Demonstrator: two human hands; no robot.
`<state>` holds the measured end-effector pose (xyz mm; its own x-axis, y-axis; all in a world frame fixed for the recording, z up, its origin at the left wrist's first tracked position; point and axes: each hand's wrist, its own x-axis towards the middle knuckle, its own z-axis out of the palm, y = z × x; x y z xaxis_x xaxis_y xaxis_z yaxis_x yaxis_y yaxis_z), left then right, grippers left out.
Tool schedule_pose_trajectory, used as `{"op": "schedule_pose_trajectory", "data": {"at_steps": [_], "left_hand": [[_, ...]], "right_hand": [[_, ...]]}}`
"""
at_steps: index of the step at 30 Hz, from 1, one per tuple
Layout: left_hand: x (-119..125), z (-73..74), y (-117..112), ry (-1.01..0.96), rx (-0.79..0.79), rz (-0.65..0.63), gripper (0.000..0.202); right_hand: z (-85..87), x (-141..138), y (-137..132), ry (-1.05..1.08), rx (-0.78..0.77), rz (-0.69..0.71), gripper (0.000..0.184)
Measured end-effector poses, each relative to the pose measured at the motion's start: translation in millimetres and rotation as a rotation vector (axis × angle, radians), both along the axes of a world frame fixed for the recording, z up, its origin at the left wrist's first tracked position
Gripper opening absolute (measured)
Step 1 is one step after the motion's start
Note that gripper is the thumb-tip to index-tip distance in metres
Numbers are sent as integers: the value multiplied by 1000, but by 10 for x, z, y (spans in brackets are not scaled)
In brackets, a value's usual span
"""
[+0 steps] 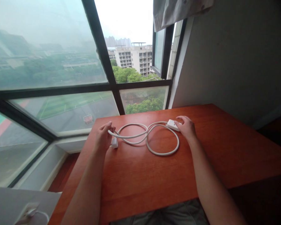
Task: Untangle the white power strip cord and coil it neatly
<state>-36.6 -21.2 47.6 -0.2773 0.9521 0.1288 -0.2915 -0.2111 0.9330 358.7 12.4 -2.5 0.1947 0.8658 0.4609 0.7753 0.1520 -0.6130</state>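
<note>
A white power cable (pixel 154 150) lies in loose loops on the reddish wooden table (pixel 154 181). My left hand (pixel 103 135) pinches the cable near its plug end (pixel 114 142), which rests on the table by the left edge. My right hand (pixel 187 127) rests on the white socket block (pixel 172 124) at the cable's other end, fingers over its right side.
A large window (pixel 61 78) with dark frames runs along the far and left sides. A grey wall (pixel 236 56) stands to the right. A white wall socket with a plugged cord (pixel 29 212) sits low at the left. Cloth (pixel 178 12) hangs at the top.
</note>
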Motion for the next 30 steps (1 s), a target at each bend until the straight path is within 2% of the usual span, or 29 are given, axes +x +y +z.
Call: {"op": "schedule_pose_trajectory", "data": {"at_steps": [2, 5, 7, 11, 14, 17, 18, 20, 23, 26, 30], "left_hand": [[-7, 1, -2, -24, -2, 10, 30], [-6, 20, -8, -40, 14, 24, 31], [-1, 40, -13, -47, 49, 24, 30], [-17, 86, -37, -72, 134, -4, 31], [-59, 121, -77, -56, 224, -36, 33], [-91, 150, -133, 18, 266, -91, 36], [-90, 160, -153, 76, 248, -119, 36], [-62, 184, -190, 251, 186, -189, 36], [30, 235, -227, 527, 133, -287, 38], [107, 270, -223, 654, 148, -299, 43], [100, 204, -152, 805, 184, -226, 32]], "right_hand": [[71, -12, -135, -73, -170, 6, 27], [36, -26, -352, -228, -462, -63, 32], [-51, -48, -432, -228, -512, -71, 25], [-160, -91, -390, -21, -502, 79, 16], [-28, -68, -325, 273, -346, 183, 19], [309, -11, -358, 511, -122, 326, 30], [444, 6, -394, 515, -66, 380, 28], [699, 25, -498, 390, 8, 509, 22], [936, 39, -701, 145, 153, 556, 14], [949, 87, -925, -18, 263, 535, 12], [765, 227, -1230, -200, 341, 495, 17]]}}
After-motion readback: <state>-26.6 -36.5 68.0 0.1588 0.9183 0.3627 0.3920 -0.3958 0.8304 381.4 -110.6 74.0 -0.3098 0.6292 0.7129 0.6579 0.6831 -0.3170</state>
